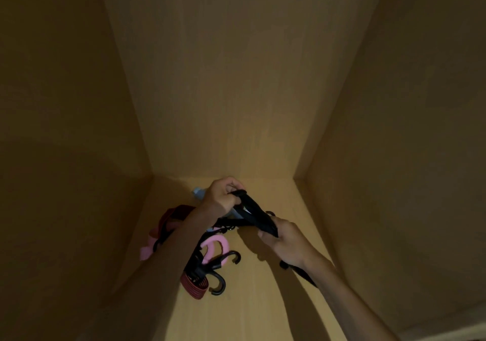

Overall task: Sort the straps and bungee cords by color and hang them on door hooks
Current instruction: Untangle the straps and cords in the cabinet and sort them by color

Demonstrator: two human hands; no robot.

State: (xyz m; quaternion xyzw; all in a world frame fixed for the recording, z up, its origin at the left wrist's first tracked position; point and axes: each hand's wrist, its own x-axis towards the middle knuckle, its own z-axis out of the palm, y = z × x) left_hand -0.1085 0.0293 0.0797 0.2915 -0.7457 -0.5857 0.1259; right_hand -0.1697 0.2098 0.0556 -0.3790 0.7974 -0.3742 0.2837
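While left hand (223, 196) grips black strap (259, 215), right hand (287, 241) pinches it

Left hand (223, 196) and right hand (286, 240) gripping black strap (259, 215), red bungee cords (194, 285) below

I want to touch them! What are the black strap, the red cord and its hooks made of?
Black strap: probably woven cloth, matte; it folds limply. Red cord: likely fabric-covered elastic, lying in ribbed coils. Black hooks: smooth, rigid, perhaps plastic or coated metal.

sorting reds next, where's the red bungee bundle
Head view: the red bungee bundle lies on the cabinet floor, left of centre, below the pink strap, its black hooks pointing right.
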